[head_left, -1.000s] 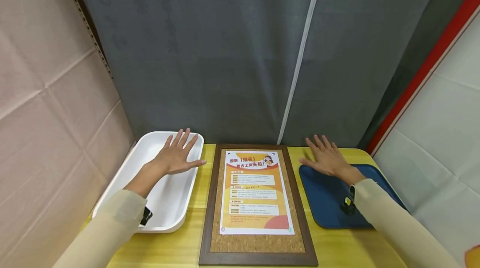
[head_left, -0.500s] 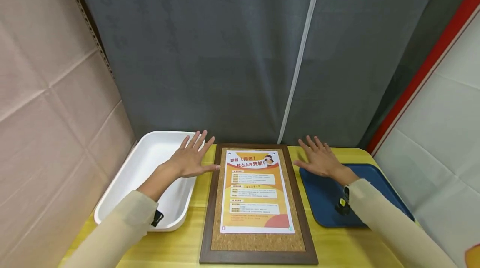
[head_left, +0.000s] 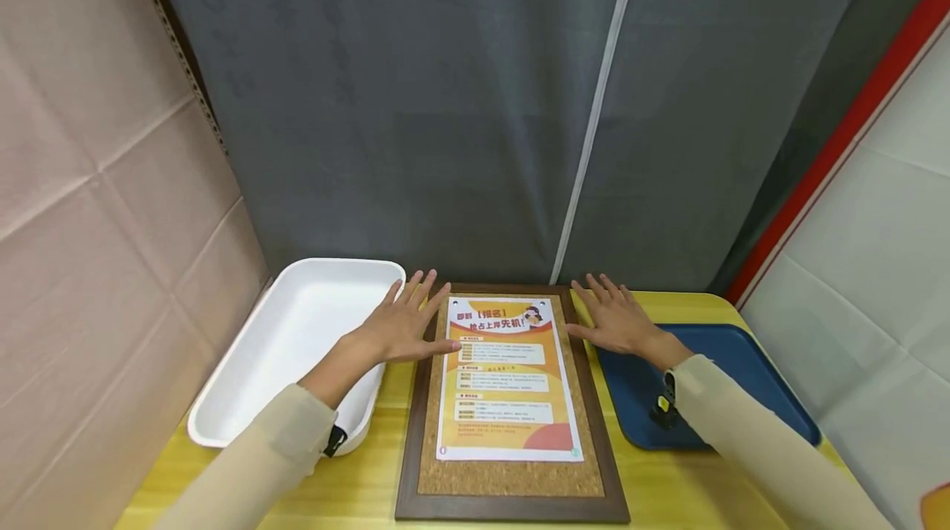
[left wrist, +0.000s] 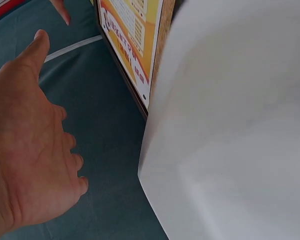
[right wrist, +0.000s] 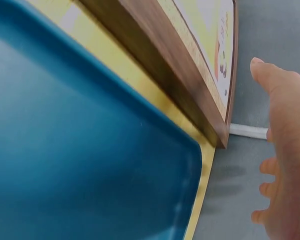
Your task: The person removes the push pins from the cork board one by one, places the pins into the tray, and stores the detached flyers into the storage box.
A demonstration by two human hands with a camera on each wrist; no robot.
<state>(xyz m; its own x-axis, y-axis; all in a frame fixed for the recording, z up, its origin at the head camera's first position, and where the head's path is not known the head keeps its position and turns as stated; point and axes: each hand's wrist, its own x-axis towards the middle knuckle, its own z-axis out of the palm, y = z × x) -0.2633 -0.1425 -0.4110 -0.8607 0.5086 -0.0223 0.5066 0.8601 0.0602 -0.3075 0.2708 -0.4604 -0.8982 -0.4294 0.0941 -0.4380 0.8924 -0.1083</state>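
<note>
My left hand (head_left: 403, 325) is spread palm down above the gap between the white tub and the framed cork board (head_left: 512, 480), its thumb overlapping the poster's left edge in the head view. On the board lies an orange and white poster (head_left: 508, 382), with dark pins showing at its top corners. To the right, my right hand (head_left: 612, 317) also has its fingers spread, near the board's upper right corner, with the thumb over the frame. Both hands hold nothing. In the left wrist view the left palm (left wrist: 30, 150) faces the camera beside the tub.
At left stands a deep white tub (head_left: 297, 349), and at right a flat blue tray (head_left: 638, 423), both on the yellow wood-grain table (head_left: 356, 489). A grey curtain (head_left: 445, 143) hangs behind the table. Pale panels (head_left: 96, 266) close off the left side.
My left hand has moved right, from over the white tub to the board's left edge. My right hand has shifted left from the blue tray's corner towards the board. Fingers stay spread.
</note>
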